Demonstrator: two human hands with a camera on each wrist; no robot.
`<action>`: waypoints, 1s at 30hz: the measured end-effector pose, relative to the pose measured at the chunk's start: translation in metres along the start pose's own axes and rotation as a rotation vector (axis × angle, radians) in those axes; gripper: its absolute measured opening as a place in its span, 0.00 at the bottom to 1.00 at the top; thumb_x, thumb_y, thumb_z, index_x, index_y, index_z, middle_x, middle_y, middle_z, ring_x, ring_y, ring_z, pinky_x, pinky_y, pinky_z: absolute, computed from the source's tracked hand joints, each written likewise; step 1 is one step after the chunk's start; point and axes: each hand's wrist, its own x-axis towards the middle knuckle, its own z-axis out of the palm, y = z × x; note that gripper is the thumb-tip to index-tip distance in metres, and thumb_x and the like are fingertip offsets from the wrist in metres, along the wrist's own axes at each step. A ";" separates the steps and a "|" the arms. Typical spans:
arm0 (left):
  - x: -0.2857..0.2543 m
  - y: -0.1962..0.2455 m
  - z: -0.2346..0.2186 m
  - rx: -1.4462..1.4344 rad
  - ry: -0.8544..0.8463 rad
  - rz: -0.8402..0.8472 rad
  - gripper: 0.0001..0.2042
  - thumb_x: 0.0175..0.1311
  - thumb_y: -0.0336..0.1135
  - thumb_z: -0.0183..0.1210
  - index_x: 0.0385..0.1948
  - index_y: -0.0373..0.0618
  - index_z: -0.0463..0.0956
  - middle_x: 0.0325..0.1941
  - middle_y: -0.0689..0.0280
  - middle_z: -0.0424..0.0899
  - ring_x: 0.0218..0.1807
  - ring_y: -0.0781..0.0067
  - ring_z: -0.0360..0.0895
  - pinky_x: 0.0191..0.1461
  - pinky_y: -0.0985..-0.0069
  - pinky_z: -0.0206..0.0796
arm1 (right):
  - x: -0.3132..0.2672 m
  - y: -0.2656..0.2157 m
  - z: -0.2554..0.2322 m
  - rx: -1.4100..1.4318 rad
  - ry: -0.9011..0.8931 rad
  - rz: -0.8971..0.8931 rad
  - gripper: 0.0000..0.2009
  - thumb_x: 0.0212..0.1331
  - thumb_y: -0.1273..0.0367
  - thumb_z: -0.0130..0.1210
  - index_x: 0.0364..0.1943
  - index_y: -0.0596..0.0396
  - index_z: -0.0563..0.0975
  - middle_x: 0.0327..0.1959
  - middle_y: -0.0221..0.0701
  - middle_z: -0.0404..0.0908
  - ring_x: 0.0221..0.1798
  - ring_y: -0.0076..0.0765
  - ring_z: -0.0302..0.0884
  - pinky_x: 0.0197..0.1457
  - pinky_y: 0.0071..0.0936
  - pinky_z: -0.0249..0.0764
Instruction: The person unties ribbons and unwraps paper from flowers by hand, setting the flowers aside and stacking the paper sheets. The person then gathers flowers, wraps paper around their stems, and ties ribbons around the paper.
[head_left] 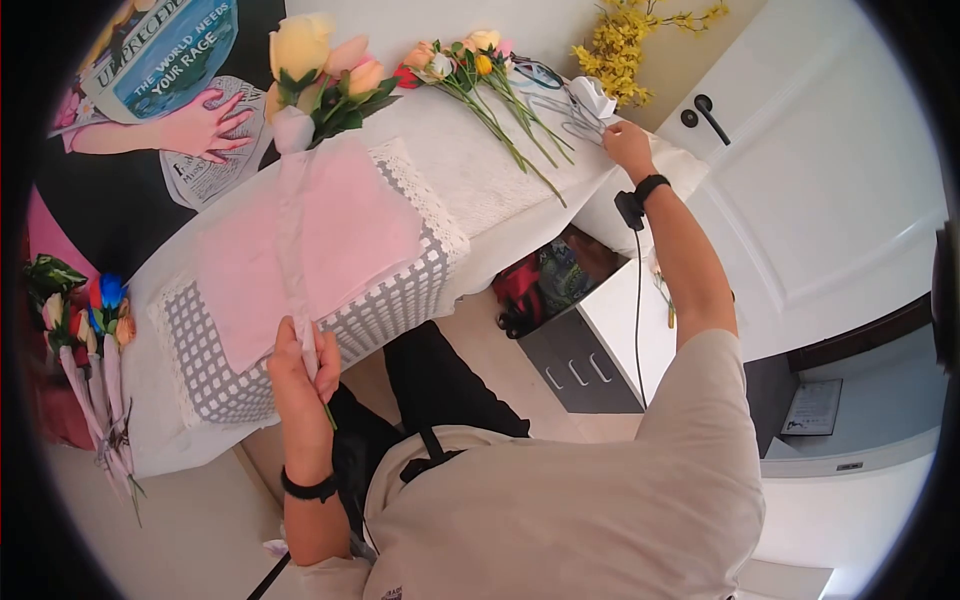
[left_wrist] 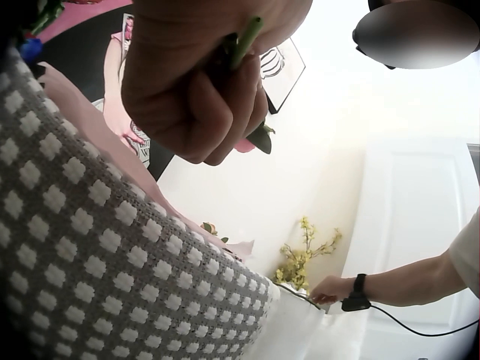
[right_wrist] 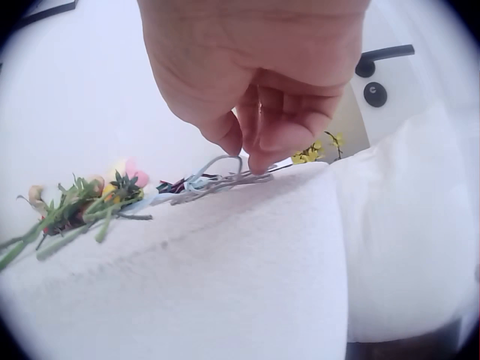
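The left hand point(head_left: 302, 380) grips the wrapped stem of a bouquet point(head_left: 290, 235), whose large yellow and pink flowers point(head_left: 302, 48) point away from the body. Below the fist a green stem end point(left_wrist: 246, 43) sticks out. Under the bouquet lie pink wrapping sheets point(head_left: 370, 225) on a grey-and-white checked cloth point(head_left: 390, 305). At the far right of the table the right hand point(head_left: 628, 148) reaches to a bundle of grey and pale blue ribbons point(head_left: 578, 118). In the right wrist view its thumb and fingertips pinch a looped ribbon point(right_wrist: 225, 159).
Loose long-stemmed flowers point(head_left: 500, 115) lie left of the ribbons, with yellow blossoms point(head_left: 620, 55) behind. Several small wrapped flowers point(head_left: 95, 350) rest at the table's left end. A drawer cabinet point(head_left: 580, 365) stands below on the right, beside a white door point(head_left: 820, 150). A cable runs from the right wrist.
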 end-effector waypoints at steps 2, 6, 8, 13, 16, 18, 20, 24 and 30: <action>0.003 -0.004 0.000 0.051 0.022 0.018 0.11 0.76 0.45 0.40 0.34 0.50 0.62 0.21 0.74 0.61 0.23 0.85 0.52 0.26 0.82 0.45 | -0.001 0.006 -0.002 -0.148 0.108 -0.069 0.15 0.63 0.58 0.58 0.42 0.50 0.89 0.38 0.43 0.91 0.45 0.57 0.89 0.52 0.47 0.83; 0.001 -0.014 0.005 0.179 0.144 0.145 0.13 0.79 0.46 0.42 0.36 0.50 0.64 0.24 0.74 0.65 0.26 0.87 0.56 0.28 0.84 0.46 | 0.003 -0.007 -0.015 -0.061 0.308 -0.270 0.16 0.65 0.55 0.61 0.45 0.50 0.88 0.38 0.43 0.90 0.43 0.54 0.89 0.50 0.45 0.82; 0.000 -0.014 0.003 0.207 0.115 0.197 0.10 0.80 0.41 0.44 0.38 0.48 0.64 0.27 0.73 0.67 0.29 0.86 0.56 0.30 0.83 0.48 | -0.048 -0.087 -0.043 0.150 0.148 -0.285 0.12 0.68 0.60 0.62 0.45 0.51 0.88 0.30 0.35 0.88 0.32 0.37 0.85 0.40 0.34 0.79; 0.000 -0.020 0.007 0.278 0.123 0.316 0.07 0.80 0.36 0.44 0.39 0.45 0.64 0.29 0.73 0.68 0.31 0.86 0.58 0.33 0.82 0.51 | -0.204 -0.253 -0.064 0.789 -0.350 -0.350 0.10 0.72 0.68 0.63 0.49 0.59 0.86 0.28 0.22 0.83 0.30 0.15 0.74 0.36 0.19 0.71; -0.004 -0.026 0.000 0.180 0.090 0.354 0.05 0.77 0.28 0.52 0.43 0.44 0.64 0.33 0.74 0.66 0.34 0.85 0.58 0.36 0.81 0.55 | -0.265 -0.311 -0.057 0.962 -0.664 -0.417 0.16 0.69 0.67 0.66 0.57 0.59 0.82 0.33 0.25 0.85 0.34 0.15 0.77 0.37 0.18 0.72; -0.009 -0.025 -0.003 0.306 0.169 0.469 0.10 0.72 0.27 0.58 0.42 0.44 0.63 0.33 0.70 0.68 0.32 0.81 0.63 0.34 0.78 0.60 | -0.289 -0.335 -0.038 1.154 -0.766 -0.415 0.20 0.69 0.65 0.67 0.61 0.59 0.79 0.36 0.27 0.85 0.34 0.16 0.78 0.38 0.19 0.73; -0.017 -0.021 -0.005 0.439 0.270 0.474 0.13 0.68 0.26 0.61 0.42 0.44 0.63 0.34 0.67 0.69 0.31 0.78 0.66 0.33 0.76 0.62 | -0.306 -0.361 -0.037 1.266 -0.849 -0.347 0.21 0.70 0.64 0.66 0.61 0.60 0.79 0.37 0.27 0.85 0.32 0.16 0.77 0.36 0.19 0.72; -0.023 -0.028 -0.018 0.965 0.423 0.749 0.19 0.55 0.23 0.65 0.42 0.42 0.63 0.38 0.60 0.71 0.30 0.68 0.74 0.30 0.70 0.66 | -0.319 -0.382 -0.027 1.346 -1.005 -0.187 0.20 0.73 0.61 0.63 0.59 0.62 0.79 0.38 0.27 0.85 0.29 0.17 0.76 0.30 0.17 0.70; -0.013 -0.038 -0.008 0.521 0.359 0.903 0.12 0.62 0.30 0.60 0.43 0.43 0.68 0.39 0.62 0.72 0.28 0.71 0.67 0.35 0.70 0.65 | -0.318 -0.375 -0.032 1.351 -1.066 -0.084 0.19 0.75 0.61 0.60 0.58 0.63 0.79 0.38 0.29 0.86 0.28 0.19 0.79 0.28 0.18 0.73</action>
